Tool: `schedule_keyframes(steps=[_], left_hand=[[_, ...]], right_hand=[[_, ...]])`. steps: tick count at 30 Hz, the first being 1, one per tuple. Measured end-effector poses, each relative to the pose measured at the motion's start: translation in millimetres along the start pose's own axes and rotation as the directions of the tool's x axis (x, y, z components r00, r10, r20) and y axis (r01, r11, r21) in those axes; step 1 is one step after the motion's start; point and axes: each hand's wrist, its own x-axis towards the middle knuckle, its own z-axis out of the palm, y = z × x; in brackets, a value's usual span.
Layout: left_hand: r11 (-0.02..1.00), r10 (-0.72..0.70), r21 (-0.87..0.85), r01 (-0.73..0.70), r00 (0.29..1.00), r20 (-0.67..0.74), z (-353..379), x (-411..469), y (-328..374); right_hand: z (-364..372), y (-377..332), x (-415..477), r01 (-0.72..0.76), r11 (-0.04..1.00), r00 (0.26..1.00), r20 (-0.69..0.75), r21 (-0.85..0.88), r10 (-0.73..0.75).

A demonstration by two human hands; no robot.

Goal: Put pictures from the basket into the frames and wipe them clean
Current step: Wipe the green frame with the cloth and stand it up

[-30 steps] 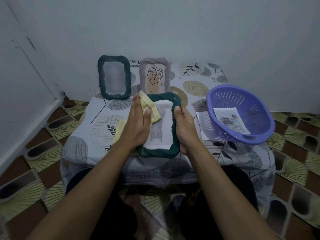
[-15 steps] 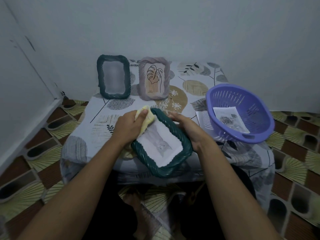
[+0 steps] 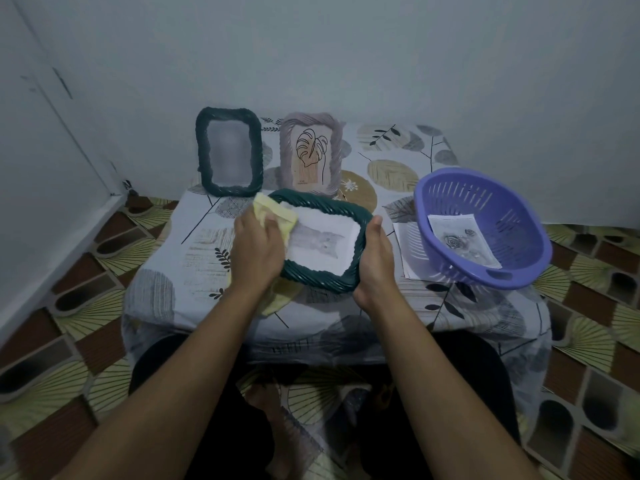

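The dark green frame (image 3: 323,285) is lying face up over the middle of the table (image 3: 194,244), its long axis running left to right, with the left end a little farther away than the right. The picture (image 3: 323,242) inside it is showing a pale grey figure on white, too faint to identify. The frame's left short end is being covered by a yellow cloth (image 3: 273,213) and by the left hand (image 3: 258,252), which is bunching the cloth under curled fingers and pressing it onto that end. More of the cloth is trailing out beneath the wrist. The right hand (image 3: 375,258) is clasping the right short end, its thumb lying up along the rim and its fingers hidden underneath. The frame is thus sitting between the two hands. Whether its underside is touching the table cannot be told. Behind it, a second green frame (image 3: 204,150) and a mauve frame (image 3: 287,150) holding a leaf drawing are standing upright. To the right, a purple basket (image 3: 512,216) is holding a rose picture (image 3: 464,242), and a sheet of paper (image 3: 403,251) is lying partly under it.
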Motion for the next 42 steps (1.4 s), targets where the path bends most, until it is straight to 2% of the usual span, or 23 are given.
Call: schedule_keyframes(steps=[2, 4, 6, 8, 11, 12, 13, 15, 17, 19, 21, 23, 26, 29, 31, 33, 34, 36, 39, 40, 42], left_hand=[[0.977, 0.067, 0.197, -0.082, 0.994, 0.082, 6.4, -8.7, 1.0], [0.940, 0.108, 0.305, -0.153, 0.982, 0.157, 14.8, -17.9, 4.7], [0.911, 0.203, 0.298, -0.284, 0.940, 0.275, 23.5, -30.6, 12.9], [0.858, 0.353, 0.237, -0.456, 0.859, 0.371, 29.6, -42.7, 16.5], [0.731, 0.511, 0.239, -0.639, 0.745, 0.429, 27.6, -37.0, 5.7], [0.722, 0.512, 0.264, -0.639, 0.751, 0.416, 24.9, -30.2, 1.4], [0.743, 0.484, 0.295, -0.600, 0.787, 0.383, 22.8, -21.4, -4.1], [0.851, 0.349, 0.314, -0.421, 0.900, 0.263, 18.1, -3.1, -11.0], [0.960, 0.175, 0.199, -0.199, 0.976, 0.129, 14.1, 13.5, -10.0], [0.996, 0.049, 0.078, -0.051, 0.998, 0.036, 11.1, 22.1, 0.1], [0.996, 0.047, 0.076, -0.045, 0.999, -0.022, 10.2, 19.4, 13.7], [0.982, 0.150, 0.121, -0.148, 0.989, -0.004, 13.2, 9.0, 24.6], [0.900, 0.375, 0.168, -0.402, 0.911, 0.174, 22.5, -14.1, 35.0], [0.747, 0.613, 0.078, -0.661, 0.729, 0.306, 27.5, -34.6, 36.7], [0.634, 0.722, 0.009, -0.773, 0.597, 0.349, 27.4, -38.1, 29.1], [0.544, 0.765, 0.077, -0.836, 0.531, 0.364, 26.9, -33.5, 19.0], [0.533, 0.755, 0.141, -0.834, 0.545, 0.366, 26.6, -29.7, 15.4], [0.617, 0.670, 0.233, -0.752, 0.657, 0.346, 25.3, -19.4, 11.0], [0.823, 0.422, 0.291, -0.488, 0.868, 0.261, 22.4, 1.7, 8.6], [0.873, 0.332, 0.294, -0.389, 0.916, 0.226, 20.9, 7.3, 8.8], [0.940, 0.188, 0.255, -0.226, 0.968, 0.166, 19.7, 11.9, 11.4]], right_hand=[[5.9, -2.1, -2.6, 0.035, 0.999, 0.999, -0.026, -0.032, -0.035], [13.7, -1.7, -4.4, 0.043, 0.998, 0.998, -0.035, -0.036, -0.045], [19.5, 1.5, -3.0, 0.056, 0.998, 0.997, -0.055, -0.042, -0.058], [19.2, 3.7, 1.0, 0.069, 0.997, 0.996, -0.047, -0.039, -0.071], [14.5, -2.8, -3.5, 0.072, 0.997, 0.996, -0.061, -0.002, -0.072], [11.4, -2.6, -2.6, 0.082, 0.997, 0.995, -0.061, -0.008, -0.082], [9.9, -3.3, -5.6, 0.089, 0.996, 0.995, -0.046, -0.017, -0.090], [8.1, -2.8, -9.1, 0.088, 0.996, 0.996, -0.033, -0.008, -0.088], [9.4, -6.4, -14.6, 0.095, 0.995, 0.995, -0.037, -0.001, -0.095], [8.8, -8.9, -15.7, 0.110, 0.994, 0.994, -0.015, 0.005, -0.109], [9.4, -11.4, -16.3, 0.103, 0.995, 0.995, 0.003, 0.018, -0.103], [13.6, -11.0, -15.2, 0.101, 0.995, 0.995, -0.001, 0.010, -0.101], [17.7, -4.4, -14.2, 0.095, 0.995, 0.995, -0.008, -0.005, -0.095], [12.3, 0.6, -9.1, 0.046, 0.998, 0.999, -0.011, 0.032, -0.045], [7.8, 0.0, -6.7, 0.020, 0.997, 1.000, 0.008, 0.076, -0.020], [6.3, -1.8, -6.6, 0.016, 0.995, 1.000, 0.013, 0.096, -0.017], [6.0, -2.6, -6.9, 0.016, 0.995, 1.000, 0.014, 0.102, -0.018], [4.9, -4.7, -7.8, 0.027, 0.993, 0.999, 0.015, 0.112, -0.029], [2.5, -5.5, -8.6, 0.029, 0.991, 0.999, 0.018, 0.130, -0.031], [2.0, -5.3, -8.7, 0.029, 0.991, 0.999, 0.012, 0.131, -0.030], [3.4, -6.8, -11.7, 0.044, 0.992, 0.999, 0.013, 0.122, -0.046]])
